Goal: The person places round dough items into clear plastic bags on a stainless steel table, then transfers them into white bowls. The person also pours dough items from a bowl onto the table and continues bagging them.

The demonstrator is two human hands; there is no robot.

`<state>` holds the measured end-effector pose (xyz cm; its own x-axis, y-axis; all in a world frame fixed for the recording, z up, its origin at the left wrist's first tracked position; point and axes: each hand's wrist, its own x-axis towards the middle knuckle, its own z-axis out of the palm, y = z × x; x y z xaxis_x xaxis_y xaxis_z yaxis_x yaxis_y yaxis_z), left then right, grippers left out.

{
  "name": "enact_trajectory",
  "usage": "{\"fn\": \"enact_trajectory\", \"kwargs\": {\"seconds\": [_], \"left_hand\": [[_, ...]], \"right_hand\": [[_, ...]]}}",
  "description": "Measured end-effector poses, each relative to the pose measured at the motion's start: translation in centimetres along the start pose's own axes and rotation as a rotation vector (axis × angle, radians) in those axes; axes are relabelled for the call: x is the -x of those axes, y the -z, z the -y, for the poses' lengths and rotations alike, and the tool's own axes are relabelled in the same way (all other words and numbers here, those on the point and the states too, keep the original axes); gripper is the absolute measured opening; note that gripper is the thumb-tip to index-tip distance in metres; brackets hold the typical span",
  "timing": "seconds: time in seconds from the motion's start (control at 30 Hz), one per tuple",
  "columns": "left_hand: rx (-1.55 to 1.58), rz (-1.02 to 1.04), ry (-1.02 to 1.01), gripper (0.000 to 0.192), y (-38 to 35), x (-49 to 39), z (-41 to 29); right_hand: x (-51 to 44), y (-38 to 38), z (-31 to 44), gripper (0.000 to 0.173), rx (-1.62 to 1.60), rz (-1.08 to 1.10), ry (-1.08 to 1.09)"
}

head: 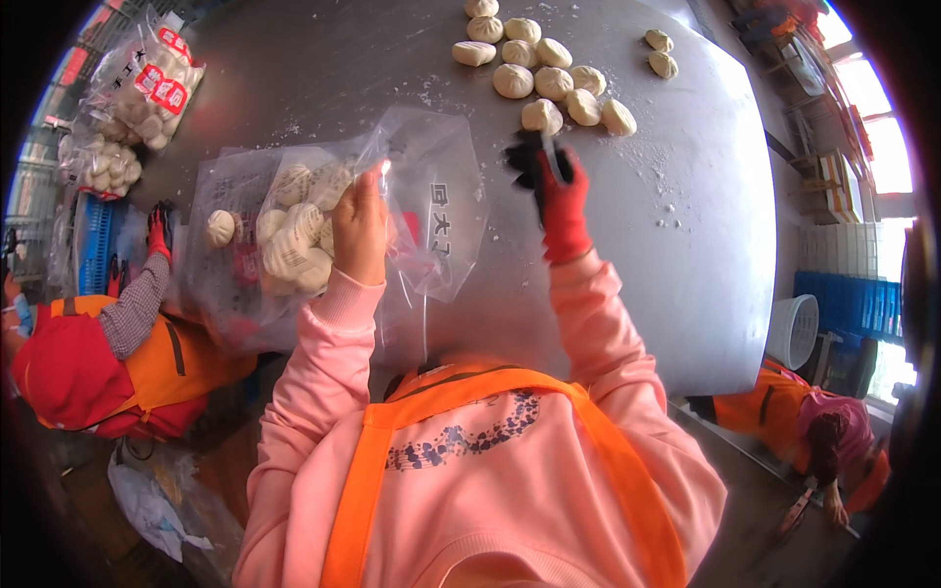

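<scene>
My bare left hand [360, 228] grips the mouth of a clear printed plastic bag [448, 147]. Several pale pleated buns [298, 246] show through the plastic to the left of that hand. Further left, a single bun [220, 228] lies at the flat plastic; whether it is inside or on top is unclear. My right hand [562, 198], in a red and black glove, reaches over the metal table [441, 81]. Its blurred fingertips are right by the nearest bun [542, 117] of a loose group, and whether they grip it cannot be made out.
Filled bags of buns [158, 95] stand at the table's far left. Two buns [662, 53] sit apart at the right, and flour is scattered about. A co-worker [125, 353] stands close on my left, another person [816, 434] at the right. A white basket [798, 331] stands beyond the table's right edge.
</scene>
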<state>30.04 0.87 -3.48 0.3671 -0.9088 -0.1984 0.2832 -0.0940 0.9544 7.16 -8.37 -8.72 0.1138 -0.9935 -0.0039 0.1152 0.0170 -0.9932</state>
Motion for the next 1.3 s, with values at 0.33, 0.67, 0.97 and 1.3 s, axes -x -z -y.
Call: {"fn": "enact_trajectory", "kwargs": {"seconds": [0.33, 0.67, 0.97, 1.3], "left_hand": [[0.004, -0.018, 0.039, 0.039, -1.7, -2.3, -0.7], [-0.144, 0.026, -0.043, 0.042, -2.8, -0.8, -0.6], [-0.134, 0.003, 0.020, 0.044, -2.6, -1.8, -1.0], [-0.140, 0.053, 0.016, 0.042, -3.4, -2.3, 0.0]], "right_hand": [[-10.6, -0.1, -6.8, 0.052, 1.256, -0.111, 0.045], [3.7, -1.7, -0.2, 0.058, 0.094, 0.317, -0.063], [-16.1, 8.2, -6.5, 0.079, 1.540, -0.245, 0.077], [-0.4, 1.3, -2.1, 0.057, -0.532, -0.406, 0.082]]}}
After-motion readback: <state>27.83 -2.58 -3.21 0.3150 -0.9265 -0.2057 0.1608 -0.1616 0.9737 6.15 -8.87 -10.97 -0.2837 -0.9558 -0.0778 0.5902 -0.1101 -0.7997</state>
